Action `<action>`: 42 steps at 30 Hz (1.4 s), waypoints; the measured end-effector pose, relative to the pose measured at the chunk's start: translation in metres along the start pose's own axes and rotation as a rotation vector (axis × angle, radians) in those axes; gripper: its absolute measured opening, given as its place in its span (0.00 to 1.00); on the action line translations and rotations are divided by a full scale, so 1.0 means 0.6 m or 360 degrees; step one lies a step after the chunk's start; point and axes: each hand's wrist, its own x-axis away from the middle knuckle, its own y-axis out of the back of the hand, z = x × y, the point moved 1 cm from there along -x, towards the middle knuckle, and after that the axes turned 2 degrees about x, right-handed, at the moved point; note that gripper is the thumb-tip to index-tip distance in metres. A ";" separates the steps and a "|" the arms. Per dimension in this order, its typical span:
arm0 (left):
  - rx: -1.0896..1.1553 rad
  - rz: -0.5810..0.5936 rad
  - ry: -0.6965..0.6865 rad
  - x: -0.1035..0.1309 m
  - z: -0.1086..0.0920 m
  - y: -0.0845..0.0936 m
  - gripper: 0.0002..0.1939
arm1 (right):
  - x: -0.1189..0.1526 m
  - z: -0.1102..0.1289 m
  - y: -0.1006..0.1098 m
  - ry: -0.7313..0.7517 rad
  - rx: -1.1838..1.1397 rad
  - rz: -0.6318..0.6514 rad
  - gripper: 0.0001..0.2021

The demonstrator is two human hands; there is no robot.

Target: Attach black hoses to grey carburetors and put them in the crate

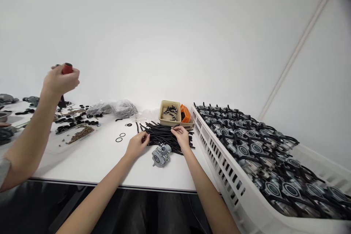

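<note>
A heap of short black hoses (161, 134) lies on the white table. At its left end my left hand (137, 143) has its fingers curled together; what they pinch is too small to name. My right hand (181, 136), over the right part of the heap, closes thumb and fingers on a black hose. Between my hands, a silvery metal carburetor (161, 155) rests on the table just in front of the hoses.
A crate (233, 175) full of carburetors stands at the right. Behind the hoses are a beige tray (170, 121) and an orange basket (185, 114). A co-worker's hand (61, 80) holds a red-handled tool at the left, above scattered parts and brass pieces (80, 134).
</note>
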 end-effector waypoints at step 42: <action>0.0005 -0.1298 0.0376 -0.029 0.020 0.099 0.21 | -0.002 -0.004 -0.001 0.0041 0.0022 0.0056 0.14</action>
